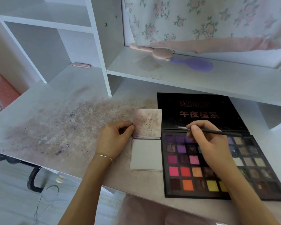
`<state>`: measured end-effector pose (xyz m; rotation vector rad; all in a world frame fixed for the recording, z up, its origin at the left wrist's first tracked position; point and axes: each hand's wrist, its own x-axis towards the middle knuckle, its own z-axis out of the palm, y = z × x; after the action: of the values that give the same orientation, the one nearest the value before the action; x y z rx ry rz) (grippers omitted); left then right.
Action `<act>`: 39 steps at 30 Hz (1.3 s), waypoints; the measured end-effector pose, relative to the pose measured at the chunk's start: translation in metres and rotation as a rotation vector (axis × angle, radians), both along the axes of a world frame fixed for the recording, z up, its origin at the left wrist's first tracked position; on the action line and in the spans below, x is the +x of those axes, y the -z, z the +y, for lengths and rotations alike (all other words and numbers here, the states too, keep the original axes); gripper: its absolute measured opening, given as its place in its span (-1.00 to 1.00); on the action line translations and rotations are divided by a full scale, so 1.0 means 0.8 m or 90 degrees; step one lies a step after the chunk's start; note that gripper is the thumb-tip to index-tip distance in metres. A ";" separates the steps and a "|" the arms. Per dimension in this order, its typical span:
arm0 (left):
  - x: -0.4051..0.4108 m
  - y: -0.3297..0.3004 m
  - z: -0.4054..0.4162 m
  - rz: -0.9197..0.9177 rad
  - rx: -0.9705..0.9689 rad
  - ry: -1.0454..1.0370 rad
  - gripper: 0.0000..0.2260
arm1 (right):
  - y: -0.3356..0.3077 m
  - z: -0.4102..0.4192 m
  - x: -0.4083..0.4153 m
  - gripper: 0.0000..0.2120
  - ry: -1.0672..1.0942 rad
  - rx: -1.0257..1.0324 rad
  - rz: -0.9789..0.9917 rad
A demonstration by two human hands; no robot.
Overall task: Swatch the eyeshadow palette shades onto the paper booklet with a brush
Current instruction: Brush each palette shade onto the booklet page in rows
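palette (pixel 201 168) black, multicoloured pans | booklet (pixel 147 123) purple-smudged | curtain (pixel 201 20) pink floral

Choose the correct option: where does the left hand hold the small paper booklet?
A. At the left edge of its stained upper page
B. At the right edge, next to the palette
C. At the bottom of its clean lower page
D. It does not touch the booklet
A: the left hand pinches the left edge of the paper booklet at its powder-stained upper page.

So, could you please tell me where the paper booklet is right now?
The paper booklet lies open on the desk, centre of the head view, between the left hand and the eyeshadow palette.
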<state>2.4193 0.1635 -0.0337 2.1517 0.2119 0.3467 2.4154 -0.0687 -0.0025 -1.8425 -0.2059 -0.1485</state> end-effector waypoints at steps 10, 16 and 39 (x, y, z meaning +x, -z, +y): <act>-0.001 -0.001 0.001 0.013 0.005 0.009 -0.91 | 0.015 -0.024 -0.007 -0.84 0.030 -0.100 0.009; -0.001 -0.002 0.000 0.019 -0.001 0.001 -0.91 | 0.016 -0.024 -0.008 -0.83 0.017 -0.111 0.007; 0.000 0.000 0.001 0.016 0.004 0.013 -0.91 | 0.020 -0.027 -0.008 -0.88 -0.007 -0.137 0.014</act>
<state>2.4189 0.1642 -0.0333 2.1638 0.2033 0.3101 2.4089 -0.0902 -0.0181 -2.0558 -0.2245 -0.1009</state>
